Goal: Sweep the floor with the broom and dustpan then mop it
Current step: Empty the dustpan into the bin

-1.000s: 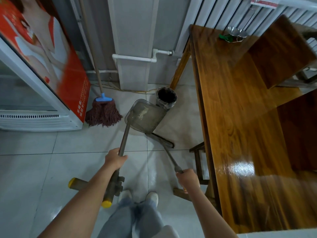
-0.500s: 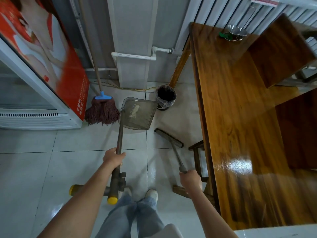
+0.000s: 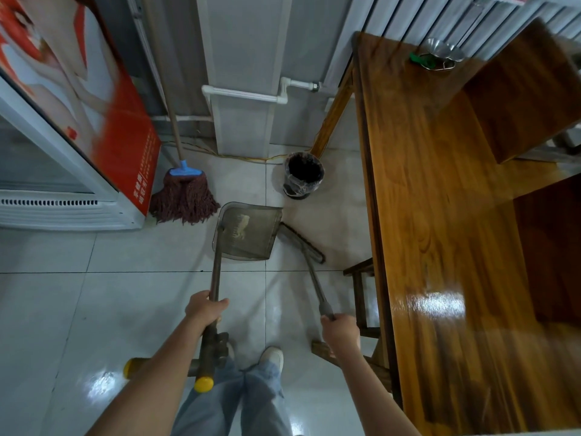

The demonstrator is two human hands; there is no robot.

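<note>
My left hand (image 3: 206, 309) grips the long handle of a grey translucent dustpan (image 3: 248, 234), whose pan lies over the white floor tiles ahead of my feet. My right hand (image 3: 341, 330) grips the end of the broom (image 3: 303, 243) handle; the broom's dark head rests on the floor just right of the pan. A maroon string mop (image 3: 184, 196) with a blue collar leans against the wall at the back left.
A small black-lined waste bin (image 3: 303, 177) stands behind the dustpan by a table leg. A long glossy wooden table (image 3: 440, 247) fills the right side, with a wooden stool (image 3: 361, 297) under its edge. A fridge with a red poster (image 3: 78, 127) blocks the left.
The dustpan came down from its tilted position beside the bin and moved back toward me. The broom head shifted a little to the right of the pan.
</note>
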